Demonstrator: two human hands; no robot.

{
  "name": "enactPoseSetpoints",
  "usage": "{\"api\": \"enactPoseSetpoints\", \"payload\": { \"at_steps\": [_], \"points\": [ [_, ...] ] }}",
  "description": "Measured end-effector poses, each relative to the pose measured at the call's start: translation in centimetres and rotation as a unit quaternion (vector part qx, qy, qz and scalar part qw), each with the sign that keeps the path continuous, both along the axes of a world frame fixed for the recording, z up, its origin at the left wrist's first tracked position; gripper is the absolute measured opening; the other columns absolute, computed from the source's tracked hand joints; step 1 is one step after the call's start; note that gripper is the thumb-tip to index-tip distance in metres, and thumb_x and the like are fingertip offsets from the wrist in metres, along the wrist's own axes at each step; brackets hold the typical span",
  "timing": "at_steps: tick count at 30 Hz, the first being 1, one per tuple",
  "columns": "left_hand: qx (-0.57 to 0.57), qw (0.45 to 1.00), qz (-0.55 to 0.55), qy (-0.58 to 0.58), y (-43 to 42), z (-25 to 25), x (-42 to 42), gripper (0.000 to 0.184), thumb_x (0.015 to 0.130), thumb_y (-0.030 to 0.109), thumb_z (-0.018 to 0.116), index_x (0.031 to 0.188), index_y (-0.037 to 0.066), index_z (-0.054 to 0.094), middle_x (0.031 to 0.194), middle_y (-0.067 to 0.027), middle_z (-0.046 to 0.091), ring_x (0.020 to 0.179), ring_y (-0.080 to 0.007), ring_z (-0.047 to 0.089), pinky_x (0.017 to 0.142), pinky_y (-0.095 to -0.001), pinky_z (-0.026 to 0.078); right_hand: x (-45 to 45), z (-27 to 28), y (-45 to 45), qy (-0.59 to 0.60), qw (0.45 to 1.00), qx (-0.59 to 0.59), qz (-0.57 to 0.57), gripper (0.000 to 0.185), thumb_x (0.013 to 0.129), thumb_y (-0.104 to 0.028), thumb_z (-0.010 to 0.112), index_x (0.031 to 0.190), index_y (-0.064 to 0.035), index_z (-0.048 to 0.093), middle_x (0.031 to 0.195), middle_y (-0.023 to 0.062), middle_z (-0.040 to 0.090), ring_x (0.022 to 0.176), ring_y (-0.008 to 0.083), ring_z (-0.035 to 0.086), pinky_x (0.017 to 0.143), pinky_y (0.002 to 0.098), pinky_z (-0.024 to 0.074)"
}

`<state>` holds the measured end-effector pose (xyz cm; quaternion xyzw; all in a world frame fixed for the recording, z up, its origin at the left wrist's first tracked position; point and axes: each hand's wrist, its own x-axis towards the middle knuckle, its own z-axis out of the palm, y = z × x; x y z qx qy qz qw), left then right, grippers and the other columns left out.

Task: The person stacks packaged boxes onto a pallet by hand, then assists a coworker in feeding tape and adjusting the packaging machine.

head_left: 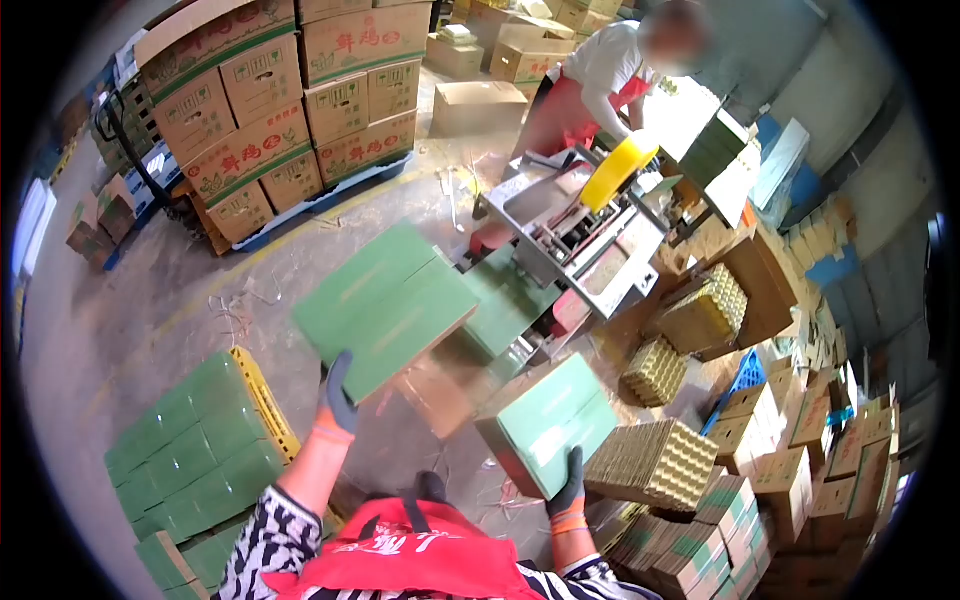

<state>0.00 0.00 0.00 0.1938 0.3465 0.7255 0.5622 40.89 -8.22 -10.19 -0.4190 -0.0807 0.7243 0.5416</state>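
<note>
A large green-topped carton (385, 300) lies in front of me at centre left. My left hand (340, 393), in a dark glove, is at its near edge with the fingers partly spread. A smaller green-topped box (550, 425) is tilted at centre right. My right hand (568, 483), also gloved, presses against its near right side; most of its fingers are hidden. Between the two boxes a brown carton side (437, 385) shows, blurred. Another green surface (508, 300) lies behind, beside a metal machine (580, 230) with a yellow arc-shaped part (617, 172).
Green boxes (190, 440) stand on a yellow pallet (264, 400) at left. Tall cartons (360, 90) fill a blue pallet at the back. Egg trays (655, 460) and more cartons (780, 480) stand at right. Another person (600, 75) in a red apron bends beyond the machine.
</note>
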Motion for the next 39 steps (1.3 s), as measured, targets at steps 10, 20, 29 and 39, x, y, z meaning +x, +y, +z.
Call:
{"api": "enactPoseSetpoints", "payload": {
  "at_steps": [10, 20, 29, 39],
  "points": [
    [-0.093, 0.982, 0.158, 0.036, 32.4, -2.6, 11.1, 0.062, 0.073, 0.028, 0.085, 0.122, 0.003, 0.057, 0.115, -0.0060, 0.064, 0.100, -0.0175, 0.060, 0.085, -0.0326, 0.048, -5.6, 5.9, -3.8, -0.102, 0.979, -0.055, -0.169, 0.063, 0.095, -0.056, 0.049, 0.137, -0.0089, 0.050, 0.134, 0.0076, 0.056, 0.118, 0.0256, 0.055, 0.100, 0.0400, 0.0449],
    [-0.008, 0.975, -0.161, 0.151, 37.3, -10.7, 5.4, 0.058, 0.089, 0.037, 0.068, 0.133, 0.004, 0.051, 0.122, -0.0106, 0.059, 0.107, -0.0225, 0.056, 0.090, -0.0379, 0.049, -8.1, 9.2, -2.4, -0.113, 0.978, -0.100, -0.147, 0.064, 0.099, -0.050, 0.046, 0.142, -0.0028, 0.041, 0.134, 0.0104, 0.054, 0.118, 0.0244, 0.054, 0.102, 0.0359, 0.0424],
    [-0.243, 0.968, 0.058, 0.021, -1.3, -26.9, -3.3, 0.061, 0.096, 0.050, 0.054, 0.136, 0.005, 0.046, 0.129, -0.0097, 0.055, 0.112, -0.0222, 0.056, 0.094, -0.0336, 0.048, -7.0, 9.9, 1.1, -0.194, 0.976, -0.099, -0.011, 0.065, 0.096, -0.055, 0.049, 0.139, -0.0063, 0.046, 0.133, 0.0094, 0.055, 0.117, 0.0251, 0.055, 0.102, 0.0388, 0.0433],
    [-0.232, 0.961, -0.024, -0.152, -4.9, -23.5, 2.4, 0.059, 0.092, 0.037, 0.065, 0.140, 0.008, 0.047, 0.132, -0.0046, 0.057, 0.118, -0.0183, 0.056, 0.100, -0.0334, 0.046, -4.1, 4.7, 3.1, -0.096, 0.993, -0.040, 0.051, 0.069, 0.094, -0.060, 0.047, 0.143, -0.0120, 0.042, 0.138, 0.0074, 0.052, 0.121, 0.0272, 0.053, 0.100, 0.0446, 0.0447]
  ]
}}
